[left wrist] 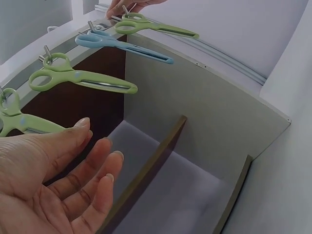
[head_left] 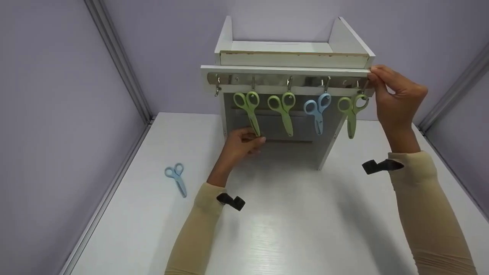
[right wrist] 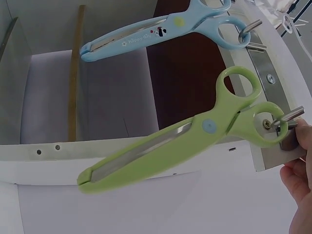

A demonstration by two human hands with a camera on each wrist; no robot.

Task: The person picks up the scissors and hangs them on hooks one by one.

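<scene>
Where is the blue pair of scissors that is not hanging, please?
In the head view, the loose blue scissors lie flat on the white table, left of the left hand.

green plastic scissors on hooks (head_left: 250, 110): 3 | blue plastic scissors: 2, one on a hook (head_left: 318, 110), one on the white table (head_left: 176, 178) | shiny metal hooks (head_left: 217, 86): 5 | white wooden shelf (head_left: 290, 57): 1

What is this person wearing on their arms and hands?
Both arms are in long, snug beige sleeves that end at the wrists. A black strap sits at the right wrist and another black strap at the left. The left hand and right hand are bare, with no gloves.
</scene>
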